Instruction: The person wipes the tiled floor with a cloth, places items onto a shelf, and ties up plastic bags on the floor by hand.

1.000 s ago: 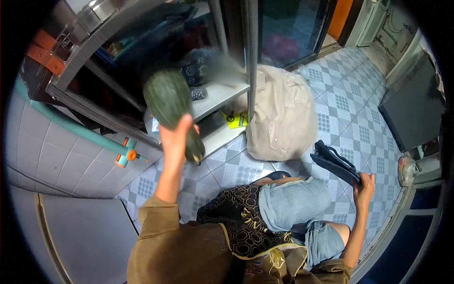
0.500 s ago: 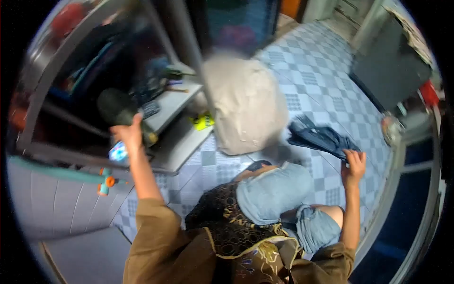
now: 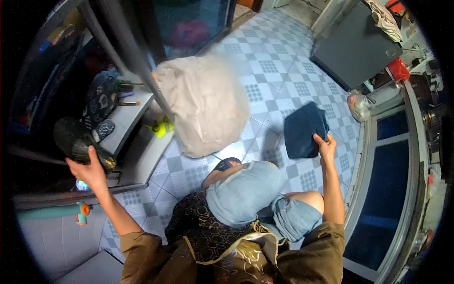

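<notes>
My right hand [image 3: 326, 147] pinches the edge of a dark blue cloth [image 3: 305, 130] between thumb and fingers, over the tiled floor. On the left, my left hand [image 3: 91, 173] is raised with thumb and fingers apart. Its thumb overlaps a long, rounded dark green object [image 3: 71, 135] of a kind I cannot make out; whether it grips it is unclear. Beyond that stands a pale shelf [image 3: 124, 112] bearing a dark patterned cloth [image 3: 101, 97], a small speckled item [image 3: 102, 129] and a thin brown stick [image 3: 129, 103].
A large beige covered bundle [image 3: 205, 106] stands on the tiled floor [image 3: 288, 85] ahead. Bright yellow material [image 3: 163, 128] lies on the lower shelf. A dark grey box-shaped unit [image 3: 354, 45], a plastic bag [image 3: 359, 106] and a framed glass panel [image 3: 385, 203] line the right side.
The dark blue cloth was a narrow, bunched strip and now hangs as a broader patch. My view has turned right, shifting the scene left. The left hand stays by the green object.
</notes>
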{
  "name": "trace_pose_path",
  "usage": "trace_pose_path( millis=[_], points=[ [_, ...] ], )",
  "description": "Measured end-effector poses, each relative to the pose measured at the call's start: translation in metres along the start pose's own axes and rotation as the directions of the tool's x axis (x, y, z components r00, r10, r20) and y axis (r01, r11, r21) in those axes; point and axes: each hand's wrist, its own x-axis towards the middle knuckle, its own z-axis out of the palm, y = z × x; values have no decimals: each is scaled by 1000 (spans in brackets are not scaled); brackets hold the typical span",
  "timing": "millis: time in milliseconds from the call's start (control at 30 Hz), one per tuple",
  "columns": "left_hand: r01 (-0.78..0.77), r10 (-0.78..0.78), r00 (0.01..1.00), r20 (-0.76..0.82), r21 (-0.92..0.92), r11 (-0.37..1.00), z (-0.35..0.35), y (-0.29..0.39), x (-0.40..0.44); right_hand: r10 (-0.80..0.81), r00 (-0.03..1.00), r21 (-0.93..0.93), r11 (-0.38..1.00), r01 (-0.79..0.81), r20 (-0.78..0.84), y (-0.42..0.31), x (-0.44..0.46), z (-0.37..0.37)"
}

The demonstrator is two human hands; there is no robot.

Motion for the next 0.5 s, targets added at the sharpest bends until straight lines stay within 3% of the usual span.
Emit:
trace_pose_path(
  millis=[67, 167, 200, 233, 300, 367, 433, 500],
  points=[
    [-83, 83, 996, -43, 1, 997, -3, -1, -3, -13, 998, 302, 953, 32, -66, 6, 0, -8],
    [-178, 148, 967, -206, -136, 975, -15, 27, -11, 49, 998, 474, 880, -25, -38, -22, -11, -18],
    [-169, 131, 939, -318, -94, 981, -23, 54, -20, 51, 999, 518, 854, -45, 3, -22, -13, -19],
    [-256, 144, 919, -366, -277, 926, -29, 83, -30, 49, 998, 560, 826, -64, 41, -22, -17, -20],
    [-258, 157, 966, -207, -685, 681, -27, 137, -57, 6, 995, 559, 827, -61, 100, -38, -30, -18],
    [23, 319, 934, 164, -914, 404, -22, 187, -92, -19, 990, 543, 837, -62, 142, -50, -43, -22],
    [1, 699, 649, 301, -919, 395, -13, 237, -107, -34, 974, 415, 908, -65, 226, -62, -53, -35],
    [241, 883, 310, 352, -928, 285, -2, 296, -125, -150, 981, 403, 911, 89, 123, -73, -68, -33]
  ],
)
